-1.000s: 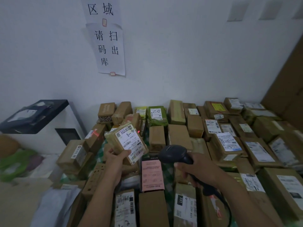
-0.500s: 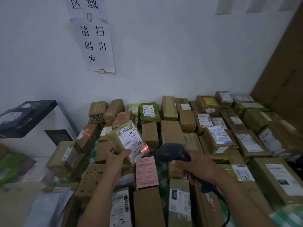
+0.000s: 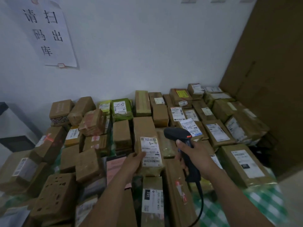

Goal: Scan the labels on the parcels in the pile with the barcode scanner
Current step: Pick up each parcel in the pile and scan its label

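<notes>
Parcel (image 3: 152, 171) with the handwritten "4-3" label (image 3: 151, 150) is being held at the near middle of the pile (image 3: 121, 133), label facing up. Your left hand (image 3: 133, 163) is gripping its left edge, thumb pressing on the label's side; whether the parcel is resting on the boxes below cannot be determined. Your right hand (image 3: 194, 155) is clamping the handle of the black barcode scanner (image 3: 177, 134), just right of the parcel, with the scanner head standing beside the label's upper right corner. The scanner's cable (image 3: 200, 203) is hanging down beside a green checked cloth (image 3: 255, 202). A paper sign (image 3: 47, 33) is hanging on the white wall behind the pile.
</notes>
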`<state>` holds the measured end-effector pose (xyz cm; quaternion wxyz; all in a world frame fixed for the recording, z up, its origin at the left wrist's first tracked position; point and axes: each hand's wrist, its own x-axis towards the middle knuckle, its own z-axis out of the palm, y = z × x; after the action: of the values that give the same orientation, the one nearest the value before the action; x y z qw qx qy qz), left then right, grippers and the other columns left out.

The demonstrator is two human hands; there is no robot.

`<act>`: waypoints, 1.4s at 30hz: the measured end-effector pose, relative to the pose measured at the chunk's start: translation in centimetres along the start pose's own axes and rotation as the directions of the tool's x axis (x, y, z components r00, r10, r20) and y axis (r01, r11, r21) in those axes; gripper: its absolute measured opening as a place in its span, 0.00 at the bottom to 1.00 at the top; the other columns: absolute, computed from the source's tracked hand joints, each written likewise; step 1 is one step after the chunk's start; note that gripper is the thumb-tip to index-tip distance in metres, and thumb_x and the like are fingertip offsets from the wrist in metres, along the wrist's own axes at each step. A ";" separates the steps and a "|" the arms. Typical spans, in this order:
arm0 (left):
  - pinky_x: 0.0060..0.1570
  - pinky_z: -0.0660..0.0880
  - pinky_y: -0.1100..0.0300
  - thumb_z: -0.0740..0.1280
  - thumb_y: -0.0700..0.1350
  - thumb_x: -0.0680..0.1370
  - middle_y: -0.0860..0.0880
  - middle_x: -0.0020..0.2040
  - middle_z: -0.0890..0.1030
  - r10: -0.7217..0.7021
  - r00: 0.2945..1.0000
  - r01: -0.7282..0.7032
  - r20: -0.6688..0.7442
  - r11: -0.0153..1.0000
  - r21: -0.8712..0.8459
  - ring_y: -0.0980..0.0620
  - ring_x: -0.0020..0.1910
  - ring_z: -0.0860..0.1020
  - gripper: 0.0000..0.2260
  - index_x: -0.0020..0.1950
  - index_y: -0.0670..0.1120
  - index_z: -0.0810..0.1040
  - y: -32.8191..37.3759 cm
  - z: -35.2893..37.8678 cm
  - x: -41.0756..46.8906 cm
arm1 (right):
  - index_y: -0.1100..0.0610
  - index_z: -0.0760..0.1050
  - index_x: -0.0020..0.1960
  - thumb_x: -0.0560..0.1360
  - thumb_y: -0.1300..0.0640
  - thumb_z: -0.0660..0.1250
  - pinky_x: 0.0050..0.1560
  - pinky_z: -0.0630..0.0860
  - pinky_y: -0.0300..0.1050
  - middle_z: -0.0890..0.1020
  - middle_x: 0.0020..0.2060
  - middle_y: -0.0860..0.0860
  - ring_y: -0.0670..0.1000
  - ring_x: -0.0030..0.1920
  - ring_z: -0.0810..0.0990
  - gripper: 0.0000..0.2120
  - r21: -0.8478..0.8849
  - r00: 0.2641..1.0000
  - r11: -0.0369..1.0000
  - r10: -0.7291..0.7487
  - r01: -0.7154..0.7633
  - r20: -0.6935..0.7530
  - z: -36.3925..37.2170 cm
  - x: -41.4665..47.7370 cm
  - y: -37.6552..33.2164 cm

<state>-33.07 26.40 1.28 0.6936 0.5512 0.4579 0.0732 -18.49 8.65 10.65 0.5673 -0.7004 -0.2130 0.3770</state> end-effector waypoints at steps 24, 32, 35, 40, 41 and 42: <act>0.68 0.66 0.44 0.71 0.67 0.68 0.43 0.74 0.55 0.183 0.874 0.168 -0.450 0.754 0.634 0.41 0.72 0.61 0.45 0.77 0.51 0.53 -10.2 -3.2 0.5 | 0.59 0.76 0.47 0.77 0.49 0.69 0.27 0.75 0.45 0.84 0.36 0.60 0.53 0.25 0.76 0.12 -0.245 0.979 0.968 0.105 -0.060 0.175 7.2 2.7 3.8; 0.67 0.68 0.42 0.73 0.58 0.71 0.41 0.72 0.58 0.192 0.847 0.157 -0.496 0.800 0.579 0.40 0.70 0.64 0.47 0.79 0.52 0.47 -9.6 -3.7 0.6 | 0.57 0.76 0.43 0.77 0.49 0.69 0.32 0.79 0.47 0.84 0.34 0.56 0.53 0.27 0.79 0.11 -0.320 0.981 0.946 0.115 -0.060 0.155 8.9 1.9 4.7; 0.66 0.70 0.44 0.73 0.52 0.73 0.44 0.72 0.61 0.255 0.829 -0.001 -0.498 0.891 0.453 0.43 0.70 0.65 0.43 0.80 0.51 0.51 -8.4 -3.8 -0.9 | 0.59 0.76 0.45 0.77 0.51 0.69 0.30 0.78 0.44 0.84 0.32 0.55 0.51 0.26 0.79 0.11 -0.217 0.985 0.975 0.082 -0.047 0.154 9.4 1.4 4.1; 0.55 0.79 0.47 0.68 0.45 0.78 0.48 0.68 0.72 0.245 0.893 -0.333 -0.377 0.923 -0.190 0.46 0.62 0.76 0.27 0.74 0.56 0.63 -5.5 -5.3 -5.2 | 0.58 0.79 0.53 0.75 0.48 0.70 0.48 0.83 0.52 0.87 0.42 0.56 0.56 0.43 0.86 0.14 0.152 0.978 0.974 0.147 -0.169 0.150 10.9 1.5 3.3; 0.57 0.78 0.44 0.67 0.44 0.78 0.46 0.67 0.75 0.232 0.914 -0.334 -0.332 0.895 -0.297 0.45 0.61 0.78 0.24 0.73 0.55 0.65 -5.0 -5.8 -5.9 | 0.57 0.79 0.55 0.73 0.46 0.70 0.55 0.81 0.57 0.86 0.47 0.57 0.58 0.48 0.85 0.18 0.220 0.970 0.953 0.170 -0.207 0.175 11.2 1.6 3.2; 0.59 0.77 0.41 0.67 0.44 0.78 0.44 0.67 0.76 0.229 0.934 -0.326 -0.275 0.861 -0.390 0.43 0.61 0.79 0.23 0.72 0.53 0.67 -4.4 -6.1 -6.6 | 0.56 0.78 0.58 0.70 0.43 0.71 0.59 0.78 0.61 0.85 0.51 0.58 0.61 0.52 0.84 0.22 0.264 0.960 0.934 0.188 -0.240 0.206 11.6 1.5 2.9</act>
<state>-42.92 24.96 1.41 0.7250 0.4341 0.4193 0.3318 -26.84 16.36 6.57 0.5967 -0.5936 -0.1283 0.5244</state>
